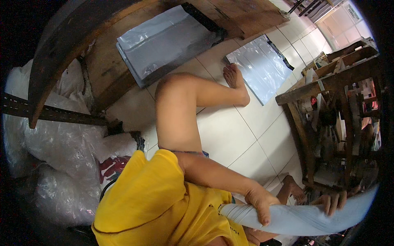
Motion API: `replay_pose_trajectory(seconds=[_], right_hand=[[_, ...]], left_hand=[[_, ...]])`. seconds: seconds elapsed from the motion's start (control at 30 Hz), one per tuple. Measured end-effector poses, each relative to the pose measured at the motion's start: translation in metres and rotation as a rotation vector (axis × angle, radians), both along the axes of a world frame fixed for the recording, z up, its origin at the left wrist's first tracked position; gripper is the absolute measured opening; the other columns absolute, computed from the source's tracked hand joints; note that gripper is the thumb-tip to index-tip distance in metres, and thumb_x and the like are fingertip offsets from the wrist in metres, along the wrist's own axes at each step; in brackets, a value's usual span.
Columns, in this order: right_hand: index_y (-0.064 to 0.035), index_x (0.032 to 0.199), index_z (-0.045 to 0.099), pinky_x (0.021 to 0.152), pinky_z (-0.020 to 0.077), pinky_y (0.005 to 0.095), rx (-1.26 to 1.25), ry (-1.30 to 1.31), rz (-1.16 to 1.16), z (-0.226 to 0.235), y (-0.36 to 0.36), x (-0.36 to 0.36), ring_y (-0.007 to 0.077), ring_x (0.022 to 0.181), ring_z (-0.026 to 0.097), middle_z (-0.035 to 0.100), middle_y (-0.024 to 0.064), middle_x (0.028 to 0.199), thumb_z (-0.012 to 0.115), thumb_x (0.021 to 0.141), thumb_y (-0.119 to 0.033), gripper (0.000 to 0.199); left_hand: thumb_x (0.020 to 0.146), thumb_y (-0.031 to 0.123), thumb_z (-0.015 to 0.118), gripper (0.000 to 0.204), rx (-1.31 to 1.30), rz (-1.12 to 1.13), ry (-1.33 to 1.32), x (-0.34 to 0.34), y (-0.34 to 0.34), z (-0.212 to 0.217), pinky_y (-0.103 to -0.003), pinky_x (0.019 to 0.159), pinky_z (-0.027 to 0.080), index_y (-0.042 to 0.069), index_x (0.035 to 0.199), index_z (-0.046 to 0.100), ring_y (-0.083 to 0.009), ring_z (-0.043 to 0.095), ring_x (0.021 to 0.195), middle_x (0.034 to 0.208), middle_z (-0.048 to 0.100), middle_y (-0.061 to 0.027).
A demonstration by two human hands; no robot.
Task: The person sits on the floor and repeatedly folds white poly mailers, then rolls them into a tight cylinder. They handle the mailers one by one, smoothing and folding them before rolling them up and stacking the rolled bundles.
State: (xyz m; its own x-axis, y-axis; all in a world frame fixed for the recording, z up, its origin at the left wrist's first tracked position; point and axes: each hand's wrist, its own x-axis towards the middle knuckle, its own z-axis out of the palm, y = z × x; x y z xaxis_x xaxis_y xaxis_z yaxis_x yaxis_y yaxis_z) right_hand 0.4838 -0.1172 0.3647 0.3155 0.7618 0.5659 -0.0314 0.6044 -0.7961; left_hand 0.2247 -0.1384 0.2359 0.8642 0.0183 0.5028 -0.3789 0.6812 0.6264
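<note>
My left hand grips the near end of a pale blue-grey sheet, soft like cloth or a plastic bag, which stretches across the lower right. My right hand holds its upper edge farther right, fingers curled over it. The sheet hangs between both hands, in front of my yellow shirt. My bare leg stretches out over the white tiled floor, with the foot near a stack of grey bags.
A stack of shiny grey flat bags lies on a low wooden table. Another such stack lies on the floor. A cluttered wooden shelf stands at right. White plastic sacks pile up at left.
</note>
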Motion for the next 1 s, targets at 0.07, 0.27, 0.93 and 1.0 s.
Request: replay_pose_trajectory(seconds=[0.07,0.27,0.93,1.0], right_hand=[[0.0048,0.142,0.032,0.102,0.0412,0.0429,0.003,-0.003,-0.014,-0.002,-0.005,0.000,0.0319,0.115,0.054,0.052,0.0232,0.129,0.077,0.080,-0.019,0.080],[0.0051,0.143,0.030,0.105,0.0392,0.0424,-0.039,-0.034,-0.084,-0.018,-0.001,-0.008,0.0312,0.118,0.053,0.051,0.0223,0.131,0.080,0.077,-0.018,0.086],[0.0050,0.146,0.027,0.111,0.0337,0.0396,-0.199,-0.270,-0.566,-0.133,0.056,-0.120,0.0295,0.124,0.048,0.044,0.0191,0.136,0.086,0.076,-0.017,0.094],[0.0043,0.148,0.022,0.112,0.0337,0.0410,-0.284,-0.182,-0.535,-0.144,0.059,-0.130,0.0300,0.128,0.045,0.040,0.0197,0.141,0.089,0.071,-0.017,0.104]], left_hand=[[0.071,0.033,0.092,0.079,0.183,0.362,0.108,-0.002,0.014,-0.001,-0.038,0.094,0.051,-0.007,0.126,0.052,-0.0300,0.065,0.110,0.114,0.068,-0.0183],[0.065,0.037,0.093,0.091,0.616,0.667,0.236,-0.011,0.042,-0.006,-0.040,0.092,0.050,-0.003,0.131,0.046,-0.0325,0.063,0.111,0.113,0.065,-0.0202],[0.063,0.037,0.093,0.110,0.975,1.477,0.312,0.006,0.139,-0.080,-0.048,0.100,0.047,0.006,0.149,0.031,-0.0419,0.057,0.118,0.134,0.054,-0.0239],[0.062,0.039,0.093,0.113,1.052,1.523,0.337,0.009,0.142,-0.086,-0.050,0.100,0.047,0.006,0.149,0.030,-0.0443,0.057,0.117,0.135,0.052,-0.0245]])
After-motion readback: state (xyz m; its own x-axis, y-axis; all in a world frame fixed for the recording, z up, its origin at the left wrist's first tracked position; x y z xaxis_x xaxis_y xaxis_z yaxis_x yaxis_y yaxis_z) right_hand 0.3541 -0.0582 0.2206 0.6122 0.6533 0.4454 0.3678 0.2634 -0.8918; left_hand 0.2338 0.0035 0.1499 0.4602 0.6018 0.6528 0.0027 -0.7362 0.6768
